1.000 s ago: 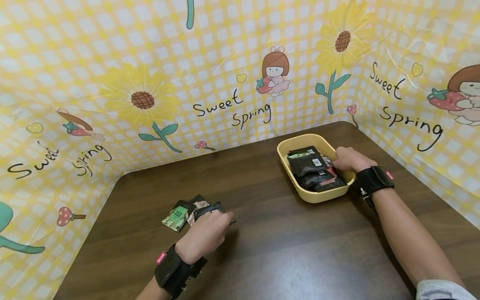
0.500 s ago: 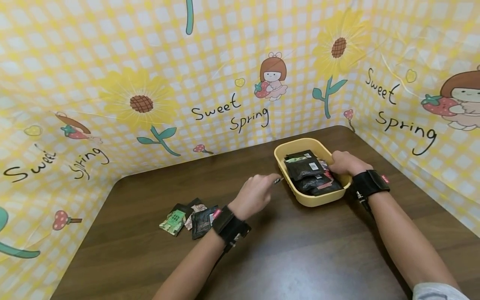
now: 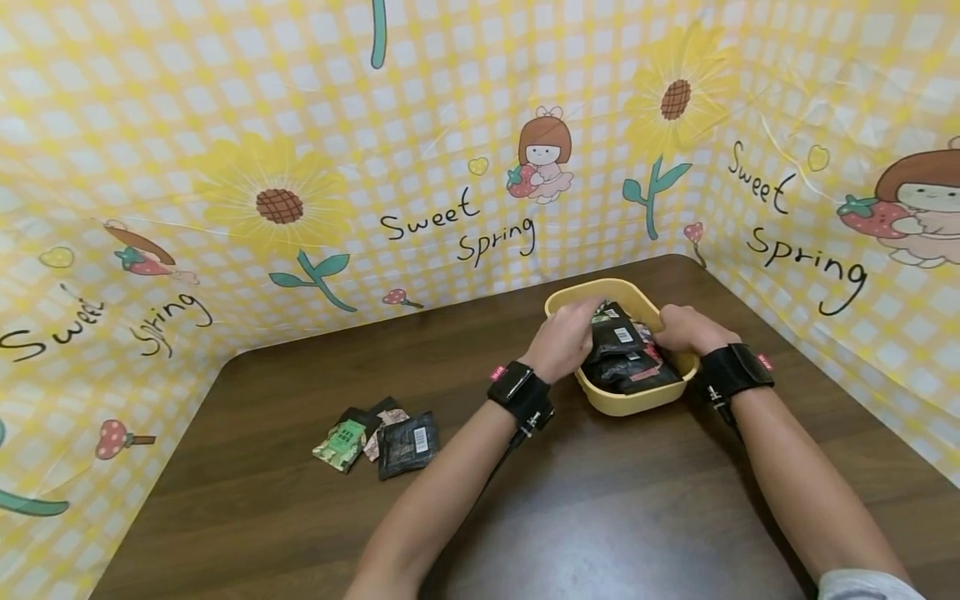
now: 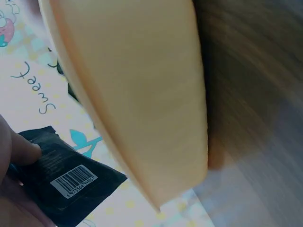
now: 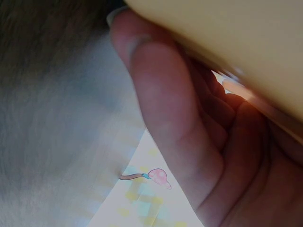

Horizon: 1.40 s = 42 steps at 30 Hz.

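Observation:
Over the left side of a yellow plastic basket [image 3: 630, 405], my left hand [image 3: 561, 340] pinches a small black sachet [image 4: 71, 182] with a barcode, its thumb lying on the sachet. The head view hides most of this sachet behind the hand. My right hand [image 3: 690, 329] grips the basket's right rim; in the right wrist view its fingers [image 5: 165, 99] curl against the yellow wall. Several black sachets [image 3: 626, 367] lie piled inside the basket. On the table to the left rest a green-labelled sachet [image 3: 343, 443], a floral one [image 3: 392, 415] and a black one with a barcode [image 3: 405, 450].
The dark wooden table [image 3: 600, 508] has rounded back corners. A yellow checked sheet [image 3: 420, 150] with printed flowers and figures surrounds it at the back and sides. The basket stands near the table's back right corner.
My left hand has moved right from the loose sachets to the basket, carrying one sachet. The right hand stays on the rim. The head view has shifted slightly.

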Motion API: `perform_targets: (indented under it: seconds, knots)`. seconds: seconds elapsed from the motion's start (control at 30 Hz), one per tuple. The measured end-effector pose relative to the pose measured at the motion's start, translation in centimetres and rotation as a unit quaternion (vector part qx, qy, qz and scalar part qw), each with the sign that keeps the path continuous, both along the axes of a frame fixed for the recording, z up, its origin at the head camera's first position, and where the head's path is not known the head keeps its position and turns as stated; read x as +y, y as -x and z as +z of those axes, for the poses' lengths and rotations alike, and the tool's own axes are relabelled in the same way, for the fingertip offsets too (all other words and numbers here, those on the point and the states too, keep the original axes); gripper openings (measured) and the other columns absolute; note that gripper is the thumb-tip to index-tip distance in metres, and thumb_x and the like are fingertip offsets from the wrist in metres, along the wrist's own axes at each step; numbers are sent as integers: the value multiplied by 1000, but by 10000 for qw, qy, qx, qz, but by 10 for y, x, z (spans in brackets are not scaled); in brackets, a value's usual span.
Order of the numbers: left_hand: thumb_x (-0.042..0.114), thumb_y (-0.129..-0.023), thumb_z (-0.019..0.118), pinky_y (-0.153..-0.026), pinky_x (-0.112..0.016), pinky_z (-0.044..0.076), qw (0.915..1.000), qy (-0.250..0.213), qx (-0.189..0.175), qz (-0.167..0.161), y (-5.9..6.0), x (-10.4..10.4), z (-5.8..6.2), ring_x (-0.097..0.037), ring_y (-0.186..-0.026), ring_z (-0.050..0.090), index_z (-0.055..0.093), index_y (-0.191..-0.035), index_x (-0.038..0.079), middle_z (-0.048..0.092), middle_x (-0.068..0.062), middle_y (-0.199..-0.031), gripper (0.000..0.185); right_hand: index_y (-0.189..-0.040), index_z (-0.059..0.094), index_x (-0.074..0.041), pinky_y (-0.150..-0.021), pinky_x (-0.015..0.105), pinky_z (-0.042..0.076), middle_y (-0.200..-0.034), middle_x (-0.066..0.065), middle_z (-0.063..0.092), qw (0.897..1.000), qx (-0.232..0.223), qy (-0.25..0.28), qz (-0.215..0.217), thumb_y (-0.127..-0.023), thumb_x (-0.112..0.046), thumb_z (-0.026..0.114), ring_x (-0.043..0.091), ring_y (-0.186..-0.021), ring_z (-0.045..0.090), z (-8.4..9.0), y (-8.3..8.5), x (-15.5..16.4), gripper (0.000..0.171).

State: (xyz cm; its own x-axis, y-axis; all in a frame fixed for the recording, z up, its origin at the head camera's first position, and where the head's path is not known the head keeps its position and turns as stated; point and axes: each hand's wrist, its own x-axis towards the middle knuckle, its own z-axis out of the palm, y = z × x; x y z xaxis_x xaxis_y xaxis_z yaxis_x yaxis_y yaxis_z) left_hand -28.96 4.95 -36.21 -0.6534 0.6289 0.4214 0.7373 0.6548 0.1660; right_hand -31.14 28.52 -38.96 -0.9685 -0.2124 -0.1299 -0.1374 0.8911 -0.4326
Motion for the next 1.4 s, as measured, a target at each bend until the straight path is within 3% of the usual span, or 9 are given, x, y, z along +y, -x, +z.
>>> perform_targets:
  seconds: [0.13, 0.27, 0.37, 0.53, 0.7, 0.87, 1.07, 1.2, 1.4]
  knots:
    - [-2, -93, 40, -94, -33, 52, 9999, 90, -134, -15, 4, 7, -3, -21, -120, 59, 41, -143, 7, 58, -11, -135, 50, -74, 53, -4, -53, 29, 45, -69, 8, 56, 10000, 15, 41, 31, -85, -14, 52, 19, -60, 57, 1, 0, -2, 15]
    - [13, -97, 43, -114, -48, 33, 9972, 276, -687, -122, 4, 9, -6, -21, -146, 31, 13, -155, 11, 24, -8, -160, 66, -75, 54, -3, -54, 29, 45, -70, 8, 57, 10000, 7, 10, 0, -85, -14, 52, 19, -61, 57, 2, 1, -3, 15]
    - [26, -98, 45, -119, -56, 18, 9935, 399, -1065, -107, 2, 7, -9, -19, -152, 11, 0, -156, 16, 7, -5, -164, 74, -76, 54, -4, -55, 29, 44, -70, 7, 56, 10000, -25, -31, 1, -86, -15, 52, 18, -61, 56, 3, 1, -4, 16]
    - [36, -97, 47, -119, -55, 16, 9928, 519, -1079, -92, -2, 1, -13, -18, -152, 10, 4, -156, 19, 12, -7, -163, 75, -71, 52, -6, -53, 29, 42, -66, 5, 52, 10000, -25, -59, -14, -88, -18, 51, 18, -58, 53, 2, 0, -3, 21]
    - [33, -99, 44, -121, -52, 16, 9930, 572, -1022, -171, -11, -11, -14, -19, -151, 15, 13, -156, 16, 14, -6, -163, 68, -71, 51, -6, -54, 29, 43, -66, 5, 53, 10000, -27, 4, -24, -88, -18, 50, 18, -59, 55, 2, -2, -1, 21]
    - [33, -98, 47, -121, -49, 18, 9940, 782, -768, -51, -21, -31, -16, -22, -149, 23, 23, -154, 13, 23, -7, -161, 64, -69, 49, -8, -53, 29, 42, -64, 4, 51, 10000, 22, 7, -10, -87, -17, 50, 18, -57, 54, 4, -2, -1, 19]
    - [30, -98, 50, -121, -48, 16, 9925, 919, -802, 41, -31, -65, -22, -20, -148, 25, 29, -152, 11, 29, -6, -159, 61, -71, 50, -6, -53, 29, 43, -65, 5, 52, 10000, 32, 20, 69, -86, -14, 50, 18, -58, 55, 5, -1, 0, 17]
    - [30, -97, 52, -121, -49, 17, 9883, 1177, -958, 142, -36, -90, -25, -22, -146, 29, 35, -149, 9, 35, -9, -156, 59, -73, 51, -5, -53, 30, 44, -66, 7, 53, 10000, 50, 12, 67, -85, -14, 50, 19, -59, 56, 5, 0, 0, 16]
    - [31, -96, 54, -119, -52, 21, 9747, 1689, -1407, 401, -39, -127, -25, -27, -142, 37, 43, -145, 7, 41, -12, -152, 55, -73, 52, -4, -53, 30, 44, -68, 8, 55, 10000, -1, 2, 31, -84, -14, 51, 20, -60, 56, 3, -1, 0, 15]
